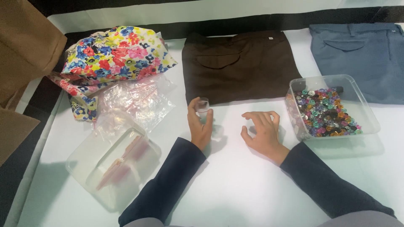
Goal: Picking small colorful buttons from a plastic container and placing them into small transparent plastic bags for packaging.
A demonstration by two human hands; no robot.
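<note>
Here, near the frame's centre, a small clear plastic bag [203, 106] stands pinched between the thumb and fingers of the left hand [200, 124]. The right hand [263, 130] rests empty beside it, fingers curled loosely on the white table [235, 185], near a clear tub of coloured buttons [332, 107] at right.

- Your sleeves [168, 185] were dark navy, with grey cloth showing at six o'clock.
- Your left hand [200, 124] held a small clear plastic piece [203, 105].
- At two o'clock, the clear tub [357, 98] carried buttons [323, 112] in pink, green, orange, purple and silver.
- At twelve o'clock, the folded trousers [240, 65] were dark brown; at one o'clock, the other pair [362, 54] was slate blue.
- At ten o'clock, the floral cloth [118, 52] mixed red, pink, blue and yellow on white.
- The table cover [235, 185] was white.
</note>
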